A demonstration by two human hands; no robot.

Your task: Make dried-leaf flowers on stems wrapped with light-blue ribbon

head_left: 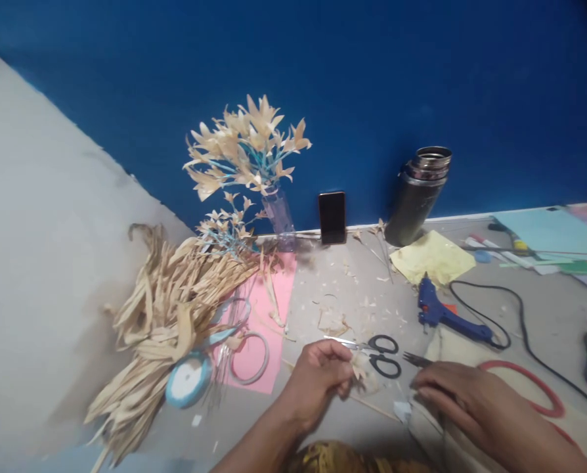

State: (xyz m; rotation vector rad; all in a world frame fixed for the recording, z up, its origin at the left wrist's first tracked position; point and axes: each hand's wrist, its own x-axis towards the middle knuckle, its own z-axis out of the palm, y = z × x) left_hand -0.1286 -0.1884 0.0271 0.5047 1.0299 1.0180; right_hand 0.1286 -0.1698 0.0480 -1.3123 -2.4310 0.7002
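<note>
My left hand (320, 381) pinches a small pale dried-husk flower (358, 368) between thumb and fingers. Just beyond it lie black-handled scissors (385, 355), blades toward that hand. My right hand (458, 397) is curled low over the table, fingertips together; whatever they hold is hidden. Past its index finger stick out dark narrow jaws, seemingly of pliers (416, 360), while a red curved handle (530, 378) shows behind the hand. A thin pale stick (375, 408) lies between my hands, near a small whitish piece (402, 410).
A bundle of dried husks (175, 315) and a blue ribbon spool (189, 381) lie left, beside pink paper (276, 348). Husk flowers (247, 141) stand in a clear vase (278, 213). A phone (332, 217), flask (414, 200), and corded blue glue gun (444, 312) are farther back.
</note>
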